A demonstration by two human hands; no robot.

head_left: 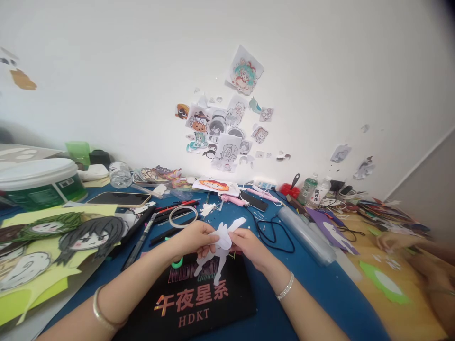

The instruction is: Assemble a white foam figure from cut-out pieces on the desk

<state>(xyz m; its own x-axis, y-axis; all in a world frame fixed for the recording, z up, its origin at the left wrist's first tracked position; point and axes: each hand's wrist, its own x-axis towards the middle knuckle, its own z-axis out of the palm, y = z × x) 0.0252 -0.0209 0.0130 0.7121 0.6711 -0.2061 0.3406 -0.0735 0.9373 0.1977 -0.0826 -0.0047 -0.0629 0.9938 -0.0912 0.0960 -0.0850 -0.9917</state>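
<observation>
White paper cutout (223,237) over a black board (240,308)

A smooth plastic tub (39,182) is cut off at the left edge. The left hand (199,240) pinches the cutout, its lower fingers curled and hard to make out; the right hand (247,244) grips the other side, fingertips partly hidden behind thin paper. Narrow limbs dangle, covering some lettering. Rightward lies a clear plastic roll (307,236), then a co-worker's blurred hand (389,239) over the wooden bench (369,303).

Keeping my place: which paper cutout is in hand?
The white cutout, held between the left hand and right hand; the black-haired cutout and green-haired cutout lie unheld at left.
</observation>
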